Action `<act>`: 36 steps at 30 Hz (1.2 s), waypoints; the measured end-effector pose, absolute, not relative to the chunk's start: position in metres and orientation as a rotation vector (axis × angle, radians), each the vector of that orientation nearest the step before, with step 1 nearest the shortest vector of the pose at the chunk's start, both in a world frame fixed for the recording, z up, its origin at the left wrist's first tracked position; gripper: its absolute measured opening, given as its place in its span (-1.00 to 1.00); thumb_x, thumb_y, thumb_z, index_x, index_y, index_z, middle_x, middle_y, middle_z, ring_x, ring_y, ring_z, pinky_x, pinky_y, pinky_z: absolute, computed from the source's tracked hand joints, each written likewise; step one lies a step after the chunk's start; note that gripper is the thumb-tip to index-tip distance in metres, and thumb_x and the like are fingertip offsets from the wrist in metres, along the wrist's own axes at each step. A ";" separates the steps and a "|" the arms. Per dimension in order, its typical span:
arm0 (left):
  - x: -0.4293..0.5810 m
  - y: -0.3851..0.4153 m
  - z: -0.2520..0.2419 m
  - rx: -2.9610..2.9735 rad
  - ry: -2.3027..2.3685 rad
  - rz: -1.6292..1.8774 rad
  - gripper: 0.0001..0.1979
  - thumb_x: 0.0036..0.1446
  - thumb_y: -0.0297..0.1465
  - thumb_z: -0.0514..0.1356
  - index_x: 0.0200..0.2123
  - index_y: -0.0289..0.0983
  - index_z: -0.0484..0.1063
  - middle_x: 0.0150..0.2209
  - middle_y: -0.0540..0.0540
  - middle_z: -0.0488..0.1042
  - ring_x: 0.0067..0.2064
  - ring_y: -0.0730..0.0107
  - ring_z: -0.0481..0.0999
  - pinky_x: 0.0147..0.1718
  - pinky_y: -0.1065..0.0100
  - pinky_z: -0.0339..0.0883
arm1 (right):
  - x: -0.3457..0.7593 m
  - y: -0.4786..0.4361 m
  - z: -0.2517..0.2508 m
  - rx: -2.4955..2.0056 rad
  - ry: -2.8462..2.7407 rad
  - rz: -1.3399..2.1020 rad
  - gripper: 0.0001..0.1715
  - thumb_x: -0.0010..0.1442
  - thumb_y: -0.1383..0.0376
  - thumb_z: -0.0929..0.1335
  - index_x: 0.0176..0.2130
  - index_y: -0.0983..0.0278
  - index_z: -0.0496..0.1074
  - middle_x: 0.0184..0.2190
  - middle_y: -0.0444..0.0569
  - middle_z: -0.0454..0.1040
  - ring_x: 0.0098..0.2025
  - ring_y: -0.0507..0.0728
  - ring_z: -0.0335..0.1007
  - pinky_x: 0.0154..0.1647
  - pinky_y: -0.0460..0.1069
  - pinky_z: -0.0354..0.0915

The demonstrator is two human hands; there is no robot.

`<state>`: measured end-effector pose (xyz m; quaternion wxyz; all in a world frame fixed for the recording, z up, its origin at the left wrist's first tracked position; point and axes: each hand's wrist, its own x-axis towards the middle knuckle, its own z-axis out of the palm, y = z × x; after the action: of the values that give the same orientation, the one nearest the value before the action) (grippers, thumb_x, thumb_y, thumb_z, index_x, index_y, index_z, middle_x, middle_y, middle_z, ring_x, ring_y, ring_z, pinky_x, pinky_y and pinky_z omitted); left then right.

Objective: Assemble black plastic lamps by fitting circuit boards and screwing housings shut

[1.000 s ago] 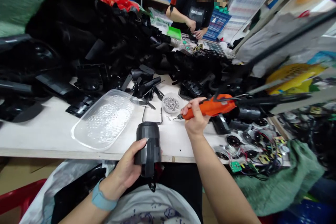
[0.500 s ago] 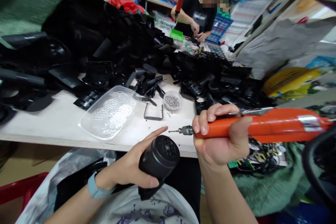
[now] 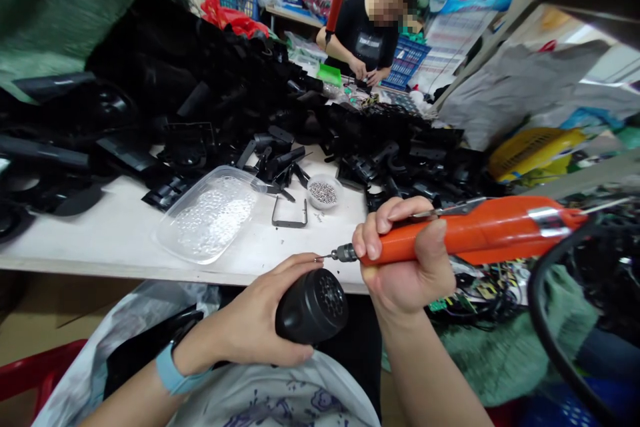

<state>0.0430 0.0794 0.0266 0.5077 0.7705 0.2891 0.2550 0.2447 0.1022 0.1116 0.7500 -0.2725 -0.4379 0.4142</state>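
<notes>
My left hand is wrapped round a black hair dryer body, its round honeycomb grille facing right. The lower part of the body is hidden by the hand. My right hand grips an orange electric screwdriver, its bit pointing left. The bit's tip is at my left fingertips, above the dryer body; a small screw seems to sit there. Behind my hands on the white table stands a small round tub of metal screws. A thin black U-shaped bracket lies beside it.
A clear plastic tray of small transparent pieces lies on the table. Black plastic parts pile up behind. A co-worker works at the back, near a hanging red screwdriver. A cable loops down at right.
The screwdriver has moved left and slightly down, bringing its tip to my left fingertips. My left hand has tilted the dryer body so its grille faces more to the right.
</notes>
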 end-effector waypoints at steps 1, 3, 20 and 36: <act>0.043 0.080 0.027 1.856 0.695 0.614 0.06 -0.16 -0.36 0.52 0.41 -0.09 0.16 0.45 -0.21 0.15 0.43 -0.14 0.24 0.42 -0.01 0.12 | 0.245 0.102 0.112 -0.602 -0.966 0.915 -0.64 0.31 0.02 0.41 -0.32 0.25 0.43 -0.45 -0.20 0.30 -0.65 -0.07 0.24 -0.64 -0.10 0.26; 0.044 0.081 0.028 1.850 0.693 0.610 0.04 -0.15 -0.36 0.51 0.40 -0.09 0.17 0.45 -0.21 0.16 0.43 -0.13 0.24 0.42 -0.01 0.13 | 0.246 0.102 0.111 -0.611 -0.981 0.933 -0.64 0.31 0.02 0.42 -0.31 0.25 0.43 -0.45 -0.20 0.31 -0.65 -0.06 0.25 -0.64 -0.10 0.28; 0.065 0.082 0.008 0.345 1.009 0.712 -0.67 0.09 -0.16 0.39 -0.28 -0.33 0.58 -0.41 -0.16 0.63 -0.42 0.20 0.61 -0.38 0.24 0.57 | 0.250 0.104 0.112 -0.647 -1.029 0.804 -0.68 0.30 0.03 0.43 -0.31 0.21 0.42 -0.45 -0.19 0.30 -0.66 -0.05 0.23 -0.68 -0.08 0.25; 0.072 0.080 0.006 0.405 0.916 0.727 -0.58 0.03 -0.10 0.44 -0.27 -0.34 0.52 -0.46 -0.16 0.60 -0.49 0.22 0.56 -0.50 0.26 0.50 | 0.224 0.096 0.112 -0.631 -1.036 0.932 -0.67 0.31 0.05 0.43 -0.31 0.23 0.43 -0.45 -0.20 0.31 -0.65 -0.06 0.25 -0.65 -0.07 0.30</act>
<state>0.0721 0.0802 0.0057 0.8146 0.1900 0.4293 0.3407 0.2240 0.0960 0.1122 0.7213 -0.2858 -0.4689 0.4220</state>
